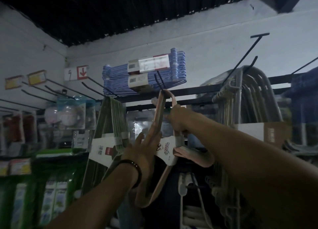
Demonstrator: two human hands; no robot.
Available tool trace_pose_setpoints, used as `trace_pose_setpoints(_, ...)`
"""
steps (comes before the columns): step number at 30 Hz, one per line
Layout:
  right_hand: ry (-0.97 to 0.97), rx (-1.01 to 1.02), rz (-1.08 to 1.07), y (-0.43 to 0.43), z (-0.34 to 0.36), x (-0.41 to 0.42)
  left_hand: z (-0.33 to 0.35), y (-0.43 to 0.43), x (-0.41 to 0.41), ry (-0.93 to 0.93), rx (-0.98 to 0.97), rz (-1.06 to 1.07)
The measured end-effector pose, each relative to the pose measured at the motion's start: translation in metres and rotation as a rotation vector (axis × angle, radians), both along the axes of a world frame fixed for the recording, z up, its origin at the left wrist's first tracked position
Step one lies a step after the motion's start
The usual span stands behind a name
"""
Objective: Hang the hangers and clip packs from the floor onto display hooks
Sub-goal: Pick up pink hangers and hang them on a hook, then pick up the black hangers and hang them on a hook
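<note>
Pink hanger pack (159, 115) — white printed card band (166, 151) round middle.

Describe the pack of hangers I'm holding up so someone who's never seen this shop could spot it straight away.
Find the black rail running across the white wall, with blue hangers lying on top. Just below them, the left hand and right hand hold up the pink hanger pack. It is the only pink bundle, between green hangers and grey hangers.

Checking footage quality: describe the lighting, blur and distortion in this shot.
Head view: dim light; glare whitens the label on the blue hangers; blur smears the right edge; wide-angle distortion slants the walls; the pink hanger pack is fairly sharp.
</note>
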State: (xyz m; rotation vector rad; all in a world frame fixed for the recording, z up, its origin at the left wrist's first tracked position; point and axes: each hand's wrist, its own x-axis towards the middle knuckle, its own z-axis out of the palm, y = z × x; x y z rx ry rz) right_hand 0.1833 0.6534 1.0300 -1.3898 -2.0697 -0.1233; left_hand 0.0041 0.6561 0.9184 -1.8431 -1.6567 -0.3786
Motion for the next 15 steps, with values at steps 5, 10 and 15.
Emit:
trace_pose_setpoints(5, 0.067, -0.045, 0.084, 0.008, 0.001, 0.002, -0.001, -0.01, -0.004, -0.056, 0.002, -0.107)
trace_pose_setpoints(10, 0.123, -0.056, 0.068, -0.025, 0.0, 0.006, 0.006, -0.043, -0.004, -0.061, 0.079, -0.112)
trace_pose_setpoints(15, -0.11, 0.281, 0.035, -0.091, -0.005, -0.017, -0.005, -0.129, -0.026, -0.303, 0.242, -0.239)
